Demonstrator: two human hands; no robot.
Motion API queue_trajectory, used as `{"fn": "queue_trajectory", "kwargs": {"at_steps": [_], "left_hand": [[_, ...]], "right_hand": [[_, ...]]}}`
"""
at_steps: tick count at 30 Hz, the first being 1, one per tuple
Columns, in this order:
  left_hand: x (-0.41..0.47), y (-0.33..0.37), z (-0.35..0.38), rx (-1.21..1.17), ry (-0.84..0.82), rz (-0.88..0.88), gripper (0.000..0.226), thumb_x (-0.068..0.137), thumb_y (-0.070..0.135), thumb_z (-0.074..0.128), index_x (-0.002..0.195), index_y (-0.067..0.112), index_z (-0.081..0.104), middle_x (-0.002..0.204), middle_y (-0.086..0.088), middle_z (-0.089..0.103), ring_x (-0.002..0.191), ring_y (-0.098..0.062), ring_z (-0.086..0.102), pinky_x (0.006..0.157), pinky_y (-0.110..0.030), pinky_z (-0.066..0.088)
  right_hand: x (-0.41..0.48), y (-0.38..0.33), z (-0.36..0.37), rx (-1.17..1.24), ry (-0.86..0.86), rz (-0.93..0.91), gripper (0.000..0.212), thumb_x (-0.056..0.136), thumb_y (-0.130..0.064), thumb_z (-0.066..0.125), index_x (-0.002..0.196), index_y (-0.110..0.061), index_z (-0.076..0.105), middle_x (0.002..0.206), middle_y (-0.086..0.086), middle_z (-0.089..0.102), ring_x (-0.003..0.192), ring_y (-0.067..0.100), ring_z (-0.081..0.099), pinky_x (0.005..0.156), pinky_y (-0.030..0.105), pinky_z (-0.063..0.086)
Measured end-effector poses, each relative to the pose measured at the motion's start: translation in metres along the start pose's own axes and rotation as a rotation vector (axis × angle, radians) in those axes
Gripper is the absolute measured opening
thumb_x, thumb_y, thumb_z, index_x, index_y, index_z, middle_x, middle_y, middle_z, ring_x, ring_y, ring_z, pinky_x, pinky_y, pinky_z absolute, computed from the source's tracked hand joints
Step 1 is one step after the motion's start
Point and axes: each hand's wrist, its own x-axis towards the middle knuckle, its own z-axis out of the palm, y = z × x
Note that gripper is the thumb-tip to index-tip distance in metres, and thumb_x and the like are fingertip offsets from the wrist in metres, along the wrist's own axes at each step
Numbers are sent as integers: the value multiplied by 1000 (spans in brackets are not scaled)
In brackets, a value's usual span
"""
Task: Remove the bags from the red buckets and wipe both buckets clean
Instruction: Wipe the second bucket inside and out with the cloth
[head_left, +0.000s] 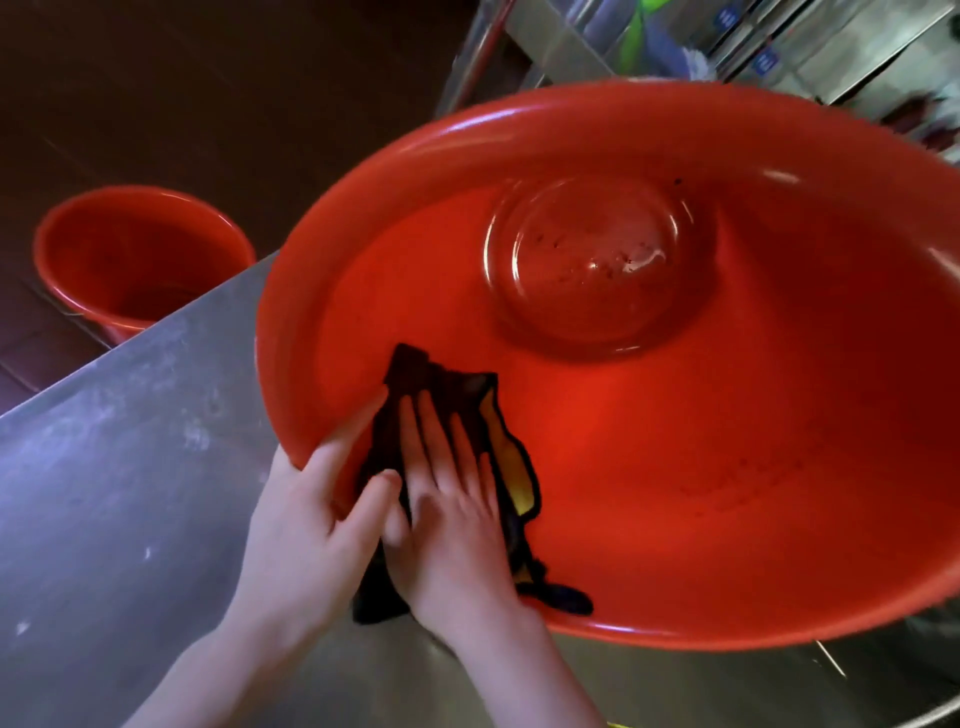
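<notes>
I see the large red bucket tipped on its side on the metal counter, its mouth turned toward me and its round bottom facing away toward the upper right, so its long axis runs from the near rim up and away. My left hand sits at the bucket's near-left rim, thumb hooked over the lip and inside, fingers curled under the outside, gripping the rim. Just beside it, touching it, my right hand lies flat with fingers spread, pressing a dark cloth with a yellow patch against the inner wall close to the rim; the cloth's lower end drapes out over the lip onto the counter. Inside the bucket I can make out only the cloth, some dark specks and a wet gleam on the bottom. A second red bucket stands upright on the dark floor beyond the counter's left edge, well apart; I cannot tell what it holds.
</notes>
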Motion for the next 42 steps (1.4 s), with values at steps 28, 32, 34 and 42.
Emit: {"fn": "queue_trajectory", "kwargs": {"at_steps": [28, 32, 34, 42], "left_hand": [[-32, 20, 36, -542, -200, -288, 51, 95, 48, 55, 144, 39, 44, 146, 19, 46, 137, 1, 37, 111, -31, 31], [-49, 14, 26, -431, -254, -218, 59, 79, 67, 56, 135, 63, 39, 137, 44, 40, 133, 18, 31, 114, -31, 24], [-41, 12, 15, -358, -330, -250, 57, 80, 73, 56, 131, 72, 32, 131, 49, 41, 125, 26, 31, 110, -23, 26], [0, 41, -21, 532, 43, 172, 45, 84, 33, 68, 128, 28, 63, 127, -21, 38, 115, -44, 43, 103, -50, 39]], "right_hand": [[54, 48, -22, -113, -215, 462, 64, 93, -66, 15, 151, -45, -1, 161, -18, -7, 150, 22, -2, 113, 64, -2], [94, 91, -22, 6, -228, 680, 67, 91, -70, 13, 151, -45, -3, 162, -17, -6, 150, 23, -3, 114, 61, -7], [98, 100, -17, 35, -202, 677, 69, 88, -74, 13, 150, -47, -4, 162, -18, -5, 150, 23, -2, 113, 61, -9], [78, 117, -6, -27, -94, 491, 69, 92, -70, 18, 150, -45, -8, 161, -18, -7, 150, 20, -4, 113, 62, -6]]}}
